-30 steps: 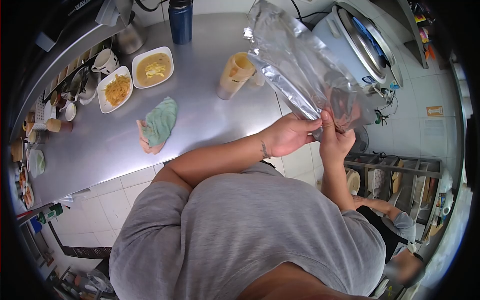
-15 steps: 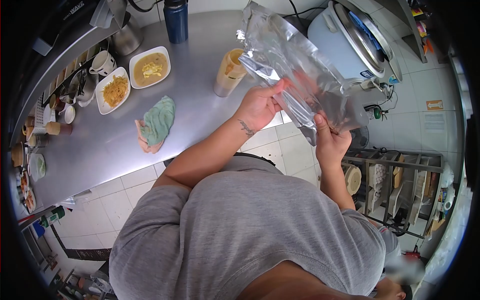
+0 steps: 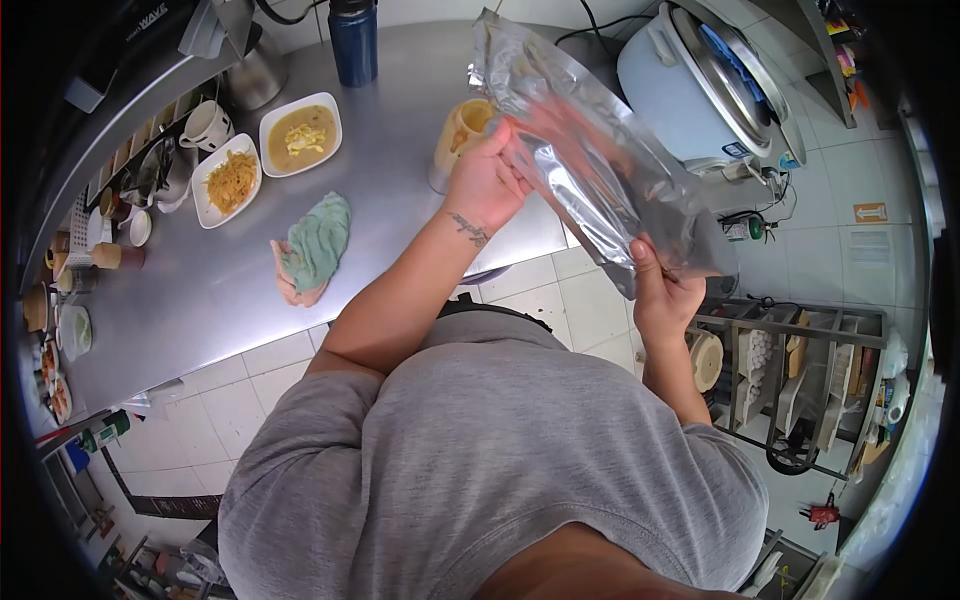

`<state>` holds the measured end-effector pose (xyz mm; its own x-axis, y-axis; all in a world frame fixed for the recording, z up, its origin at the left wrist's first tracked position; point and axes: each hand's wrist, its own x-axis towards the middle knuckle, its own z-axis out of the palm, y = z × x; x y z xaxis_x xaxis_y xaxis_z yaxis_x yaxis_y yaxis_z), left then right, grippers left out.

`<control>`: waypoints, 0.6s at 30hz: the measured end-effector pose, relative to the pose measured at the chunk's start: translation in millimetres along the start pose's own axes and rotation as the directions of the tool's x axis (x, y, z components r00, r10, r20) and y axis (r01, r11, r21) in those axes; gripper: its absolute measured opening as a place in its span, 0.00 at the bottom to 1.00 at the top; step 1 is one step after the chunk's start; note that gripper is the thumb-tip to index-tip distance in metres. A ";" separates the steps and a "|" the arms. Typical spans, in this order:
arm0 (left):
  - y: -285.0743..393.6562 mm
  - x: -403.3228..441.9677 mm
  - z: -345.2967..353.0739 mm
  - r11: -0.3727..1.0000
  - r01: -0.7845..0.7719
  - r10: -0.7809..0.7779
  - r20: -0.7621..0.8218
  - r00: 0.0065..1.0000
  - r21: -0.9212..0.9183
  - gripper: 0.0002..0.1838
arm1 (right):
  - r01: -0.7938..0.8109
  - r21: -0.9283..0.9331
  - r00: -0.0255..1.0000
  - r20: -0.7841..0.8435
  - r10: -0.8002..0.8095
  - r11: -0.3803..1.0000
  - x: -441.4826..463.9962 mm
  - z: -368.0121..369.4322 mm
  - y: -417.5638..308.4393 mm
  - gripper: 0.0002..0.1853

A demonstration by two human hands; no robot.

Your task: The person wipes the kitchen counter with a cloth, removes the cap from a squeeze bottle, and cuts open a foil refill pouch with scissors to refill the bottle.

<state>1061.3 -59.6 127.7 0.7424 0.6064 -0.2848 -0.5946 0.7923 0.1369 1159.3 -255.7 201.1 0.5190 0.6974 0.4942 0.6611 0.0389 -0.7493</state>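
Between my hands a shiny silver foil bag [image 3: 600, 150] is held up, slanting over the right end of the steel table. My left hand [image 3: 488, 180] grips its near-left edge, thumb on top, the other fingers curled. My right hand [image 3: 665, 285] pinches the lower right end with the thumb along the front. What the bag contains, if anything, is hidden. Just behind my left hand stands a stained plastic container [image 3: 455, 140], partly covered by the hand. A green and pink cloth [image 3: 315, 245] lies crumpled on the table to the left.
On the steel table [image 3: 200, 300] are a square bowl of soup [image 3: 300, 135], a dish of shredded food [image 3: 228, 188] and a dark blue bottle [image 3: 353, 45]. A large lidded pot [image 3: 670, 90] stands at the back right. A metal rack [image 3: 780, 380] is at the right.
My left hand has slid up and to the left along the foil bag's edge, now overlapping the plastic container. My right hand has barely moved. The person at the lower right is out of view.
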 end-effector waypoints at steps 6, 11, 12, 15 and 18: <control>-12.0 -15.0 11.7 0.997 0.046 -0.056 0.181 0.982 0.063 0.17 | -0.474 0.232 0.862 -0.073 0.501 0.849 -2.1 5.7 12.1 0.09; -46.4 -25.1 7.8 0.912 -0.012 -0.065 0.174 0.983 0.411 0.18 | -0.635 0.557 0.745 0.258 0.615 0.535 -25.9 22.5 71.6 0.17; -45.0 -26.5 8.1 0.850 -0.087 -0.010 0.181 0.983 0.520 0.17 | -0.635 0.655 0.723 0.317 0.614 0.409 -27.1 21.4 75.3 0.17; -32.4 -32.3 10.0 0.576 -0.251 0.110 0.231 0.967 0.778 0.14 | -0.581 0.760 0.764 0.387 0.516 0.291 -18.2 6.4 76.5 0.17; -8.5 -59.2 20.1 0.336 -0.294 0.109 0.273 0.956 0.895 0.14 | -0.596 0.661 0.797 0.419 0.435 0.455 -16.2 11.4 83.9 0.18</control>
<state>1028.6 -100.9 162.4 0.7289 0.6847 0.0019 -0.1423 0.1488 0.9786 1200.2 -255.6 125.2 0.4741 0.8727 -0.1168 -0.3669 0.0753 -0.9272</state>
